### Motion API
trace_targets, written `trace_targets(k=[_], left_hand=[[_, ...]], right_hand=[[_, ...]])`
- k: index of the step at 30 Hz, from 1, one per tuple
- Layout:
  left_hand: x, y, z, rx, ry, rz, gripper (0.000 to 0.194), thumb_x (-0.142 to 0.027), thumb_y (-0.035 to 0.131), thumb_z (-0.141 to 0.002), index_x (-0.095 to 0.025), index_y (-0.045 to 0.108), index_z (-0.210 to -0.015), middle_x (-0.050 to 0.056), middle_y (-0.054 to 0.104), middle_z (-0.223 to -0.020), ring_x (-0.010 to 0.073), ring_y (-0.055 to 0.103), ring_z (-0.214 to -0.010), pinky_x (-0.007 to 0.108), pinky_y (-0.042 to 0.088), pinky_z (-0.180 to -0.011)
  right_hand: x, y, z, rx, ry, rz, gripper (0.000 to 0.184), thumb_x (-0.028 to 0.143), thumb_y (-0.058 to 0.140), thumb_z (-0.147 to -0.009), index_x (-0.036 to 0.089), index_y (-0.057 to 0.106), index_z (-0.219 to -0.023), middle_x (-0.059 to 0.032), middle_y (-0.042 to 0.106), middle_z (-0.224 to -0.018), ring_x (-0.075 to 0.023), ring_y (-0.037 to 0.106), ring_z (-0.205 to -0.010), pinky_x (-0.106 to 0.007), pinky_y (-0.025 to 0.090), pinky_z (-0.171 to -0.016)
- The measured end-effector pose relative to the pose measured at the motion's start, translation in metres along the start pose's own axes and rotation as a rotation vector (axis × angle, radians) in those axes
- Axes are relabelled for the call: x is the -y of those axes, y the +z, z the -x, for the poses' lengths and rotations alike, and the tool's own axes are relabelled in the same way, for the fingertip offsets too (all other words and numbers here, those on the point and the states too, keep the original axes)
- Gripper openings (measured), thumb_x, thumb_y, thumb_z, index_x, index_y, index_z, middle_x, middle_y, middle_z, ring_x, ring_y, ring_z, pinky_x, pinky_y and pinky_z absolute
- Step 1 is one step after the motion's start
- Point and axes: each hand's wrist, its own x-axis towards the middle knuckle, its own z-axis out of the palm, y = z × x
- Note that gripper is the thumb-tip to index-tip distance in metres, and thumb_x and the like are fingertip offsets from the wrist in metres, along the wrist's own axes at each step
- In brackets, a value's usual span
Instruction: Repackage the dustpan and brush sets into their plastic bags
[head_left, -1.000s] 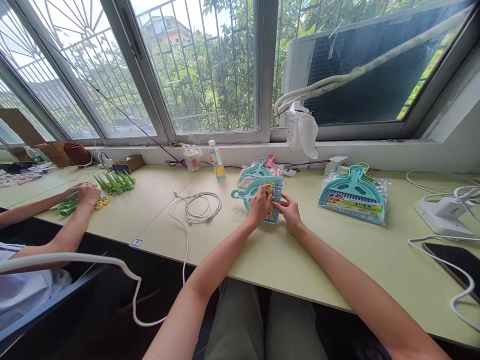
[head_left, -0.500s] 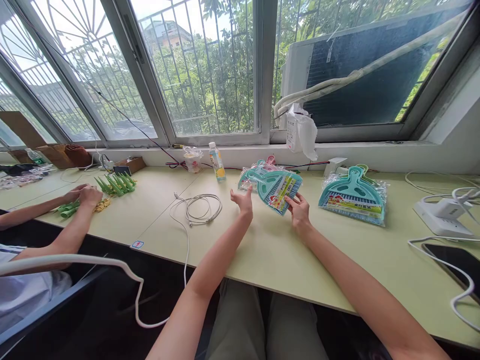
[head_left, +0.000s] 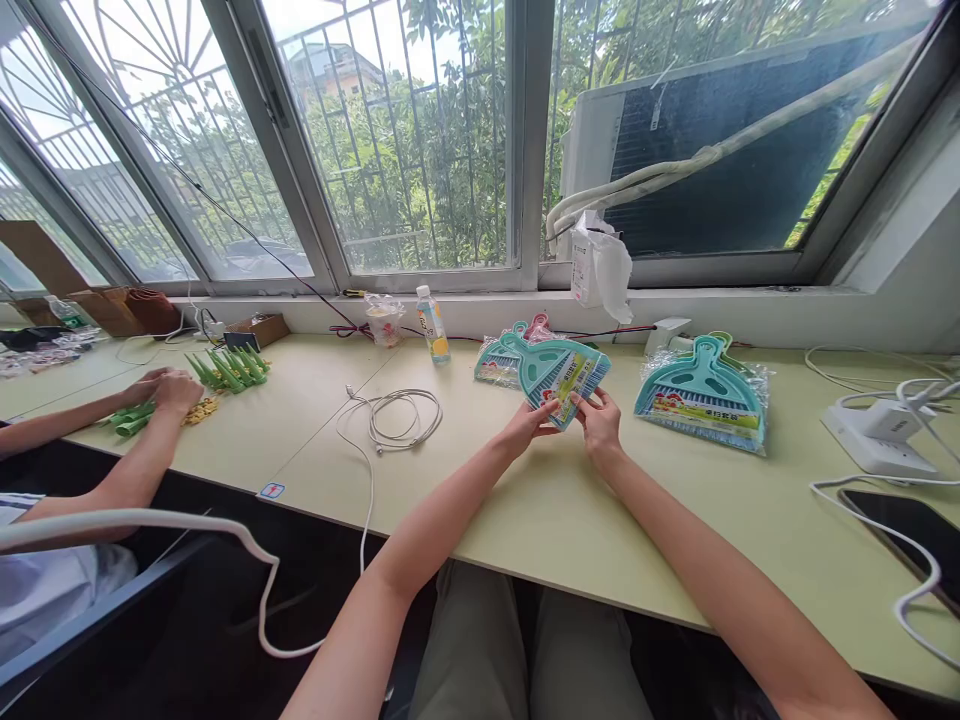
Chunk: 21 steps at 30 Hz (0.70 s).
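Between my hands, tilted above the table, is a teal dustpan and brush set with a colourful label and blue bristles. My right hand grips its lower right corner, thumb on the front. At the lower left edge my left hand pinches it, with some fingers hidden behind. Behind it lies another wrapped dustpan set, partly covered, with a pink handle showing beside it. To the right rests a stack of teal dustpan sets in clear plastic wrap.
A coiled pale cable and a drink bottle are to the left. A power strip and a phone lie at the right. Far left, a co-worker's hands handle green plastic pieces.
My left hand, spread and apart half a second ago, has moved right and closed on the set's lower edge. The right hand keeps its grip, and the set has shifted slightly right.
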Motion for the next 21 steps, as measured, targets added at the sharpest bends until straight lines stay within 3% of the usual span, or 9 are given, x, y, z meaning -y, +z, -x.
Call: trace_targets(k=[3,5,11,14,21], left_hand=[[0.003,0.005,0.003,0.122,-0.051,-0.04,0.055,-0.047,0.075,-0.074,-0.021,0.058,-0.12,0.012,0.067,-0.116,0.023,0.065,-0.103,0.048,0.05,-0.094],[0.007,0.008,0.001,0.129,-0.056,-0.035,0.053,-0.047,0.072,-0.076,-0.022,0.057,-0.121,0.012,0.065,-0.119,0.0238,0.063,-0.108,0.048,0.049,-0.095],[0.005,0.004,-0.006,-0.224,0.07,0.038,0.044,-0.03,0.072,-0.074,-0.019,0.058,-0.114,0.01,0.066,-0.118,0.0218,0.063,-0.105,0.039,0.051,-0.092],[0.0,-0.001,-0.005,-0.256,0.101,0.0,0.041,-0.023,0.074,-0.068,-0.017,0.06,-0.106,0.009,0.068,-0.109,0.022,0.064,-0.098,0.039,0.052,-0.088],[0.0,-0.001,-0.004,-0.276,0.12,-0.005,0.044,-0.028,0.077,-0.065,-0.017,0.057,-0.102,0.008,0.068,-0.104,0.0199,0.065,-0.09,0.038,0.053,-0.082]], right_hand=[[-0.001,-0.003,-0.003,-0.052,-0.004,0.015,0.062,0.034,0.085,-0.054,0.021,0.056,-0.108,-0.0086,0.072,-0.096,-0.0247,0.071,-0.088,-0.04,0.062,-0.077],[-0.001,-0.004,-0.003,-0.07,0.004,0.006,0.063,0.034,0.085,-0.054,0.021,0.055,-0.108,-0.0081,0.072,-0.096,-0.0246,0.071,-0.088,-0.04,0.062,-0.078],[-0.006,0.002,0.003,-0.025,0.023,0.022,0.054,0.034,0.08,-0.058,0.023,0.052,-0.102,-0.0073,0.07,-0.098,-0.0239,0.07,-0.089,-0.039,0.062,-0.076],[-0.005,0.005,0.004,-0.007,0.058,0.014,0.051,0.028,0.077,-0.058,0.024,0.049,-0.101,-0.006,0.069,-0.097,-0.0224,0.07,-0.089,-0.037,0.061,-0.078],[-0.001,0.004,0.004,0.041,0.098,0.013,0.048,0.022,0.073,-0.058,0.024,0.047,-0.099,-0.0033,0.068,-0.093,-0.0215,0.069,-0.091,-0.036,0.061,-0.081]])
